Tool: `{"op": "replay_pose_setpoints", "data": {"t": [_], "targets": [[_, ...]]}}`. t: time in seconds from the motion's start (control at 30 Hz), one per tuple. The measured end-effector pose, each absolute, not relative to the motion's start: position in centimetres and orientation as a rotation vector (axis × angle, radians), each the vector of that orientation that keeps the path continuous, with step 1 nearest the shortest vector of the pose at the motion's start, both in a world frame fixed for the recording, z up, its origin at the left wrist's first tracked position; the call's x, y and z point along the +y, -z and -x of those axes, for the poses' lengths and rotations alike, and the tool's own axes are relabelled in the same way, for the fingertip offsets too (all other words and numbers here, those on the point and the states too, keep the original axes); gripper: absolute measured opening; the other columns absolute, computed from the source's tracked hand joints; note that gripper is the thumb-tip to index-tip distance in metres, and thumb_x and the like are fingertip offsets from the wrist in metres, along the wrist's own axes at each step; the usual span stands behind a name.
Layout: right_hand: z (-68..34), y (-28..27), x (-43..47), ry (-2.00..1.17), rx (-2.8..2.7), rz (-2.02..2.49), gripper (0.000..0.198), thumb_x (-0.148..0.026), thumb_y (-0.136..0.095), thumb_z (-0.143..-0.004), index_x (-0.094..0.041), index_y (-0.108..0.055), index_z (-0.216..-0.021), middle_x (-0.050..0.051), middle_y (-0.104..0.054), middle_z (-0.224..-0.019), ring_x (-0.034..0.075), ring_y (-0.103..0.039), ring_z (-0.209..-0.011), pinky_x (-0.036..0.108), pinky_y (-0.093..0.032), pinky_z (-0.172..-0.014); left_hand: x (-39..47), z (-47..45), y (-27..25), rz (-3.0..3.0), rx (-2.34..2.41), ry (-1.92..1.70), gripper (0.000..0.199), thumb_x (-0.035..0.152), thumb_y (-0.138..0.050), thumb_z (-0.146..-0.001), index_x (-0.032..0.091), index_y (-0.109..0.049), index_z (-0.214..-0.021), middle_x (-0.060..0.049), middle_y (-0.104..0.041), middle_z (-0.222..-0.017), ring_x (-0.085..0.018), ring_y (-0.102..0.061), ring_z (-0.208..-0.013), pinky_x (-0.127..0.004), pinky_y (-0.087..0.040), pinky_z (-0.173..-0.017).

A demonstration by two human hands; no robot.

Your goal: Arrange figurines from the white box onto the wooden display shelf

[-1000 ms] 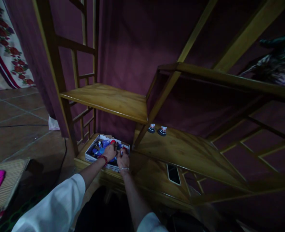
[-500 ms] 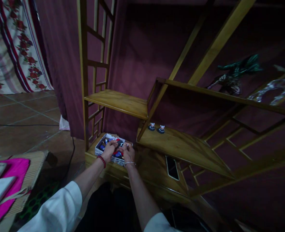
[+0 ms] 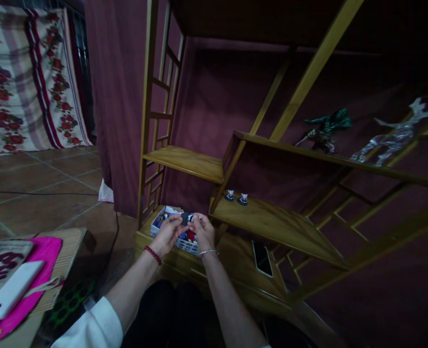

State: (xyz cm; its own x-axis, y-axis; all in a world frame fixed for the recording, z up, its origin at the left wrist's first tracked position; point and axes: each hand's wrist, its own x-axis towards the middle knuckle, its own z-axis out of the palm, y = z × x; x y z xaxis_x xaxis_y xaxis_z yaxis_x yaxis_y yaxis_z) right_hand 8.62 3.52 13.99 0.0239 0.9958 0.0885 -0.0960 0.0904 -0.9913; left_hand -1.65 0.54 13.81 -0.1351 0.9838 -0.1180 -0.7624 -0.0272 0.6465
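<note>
Figurine (image 3: 187,219) in the pinch of left hand (image 3: 168,235) and right hand (image 3: 204,232), details unclear; box (image 3: 187,247) half-hidden behind.

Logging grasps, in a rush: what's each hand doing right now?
Left hand: closed, fingers on the dark end of a small figurine.
Right hand: closed on the same figurine, at its other end.

A head-worn camera gives the single view, looking forward and down past the person's legs (image 3: 172,309) to the left hand (image 3: 167,235) and right hand (image 3: 205,233). It sits above and in front of the shelf unit (image 3: 279,222), within arm's reach of the left end of its bottom shelf (image 3: 237,261). Wide coverage takes in the floor (image 3: 65,176) beyond the unit's left edge.
</note>
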Motion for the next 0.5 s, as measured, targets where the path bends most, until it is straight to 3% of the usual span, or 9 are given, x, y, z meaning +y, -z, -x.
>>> {"op": "replay_pose_setpoints", "data": {"t": [0.3,0.5], "targets": [[-8.8,-17.8,0.2,-1.225,-1.134,0.968,0.042,-0.045,-0.067,-0.057,-0.015,-0.059,-0.086,0.001,-0.064,-0.069,0.013,-0.061,-0.061,0.022,-0.049,-0.055,-3.0,1.9,-17.1,-0.495,0.567,-1.620,0.009,0.005,-0.057,-0.068,0.012,-0.054,-0.074,-0.003,-0.061,-0.079,-0.012,-0.061,-0.075,-0.038,-0.046,-0.086],[-9.3,-19.1,-1.7,-1.197,-1.209,0.943,0.041,-0.043,-0.067,-0.058,-0.015,-0.059,-0.087,0.003,-0.064,-0.073,0.013,-0.061,-0.061,0.022,-0.049,-0.053,-5.4,1.9,-18.7,-0.601,0.558,-1.585,0.030,0.008,-0.057,-0.070,0.016,-0.057,-0.099,-0.002,-0.061,-0.085,-0.012,-0.060,-0.082,-0.038,-0.042,-0.093]]}}
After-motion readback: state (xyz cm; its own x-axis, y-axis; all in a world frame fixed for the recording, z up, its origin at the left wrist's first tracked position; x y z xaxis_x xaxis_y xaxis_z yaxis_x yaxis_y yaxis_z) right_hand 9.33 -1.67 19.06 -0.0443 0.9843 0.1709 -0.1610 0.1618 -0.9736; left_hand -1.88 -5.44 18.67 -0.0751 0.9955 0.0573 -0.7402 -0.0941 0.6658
